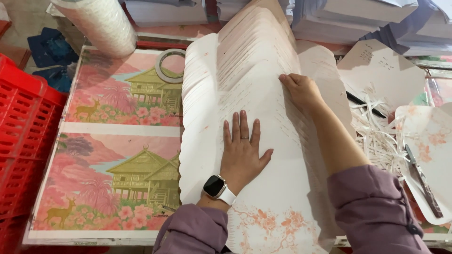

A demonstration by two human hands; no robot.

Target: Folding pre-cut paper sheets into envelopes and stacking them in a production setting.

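At tabletop centre, over printed landscape sheets [113, 141] | fanned die-cut card stack [245, 84] | left hand [242, 150] flat, spread wide, pressing | right hand [301, 89] pinching fanned edges | likely light, thin, bendable, slippery in bulk; best gripped by stack edges.

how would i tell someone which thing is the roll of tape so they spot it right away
Start at the big printed sheet with pink scenery and yellow houses, left of the fanned card stack under both hands. At its top right corner lies the tape roll. It is the only flat pale ring there, with the picture showing through its hole.
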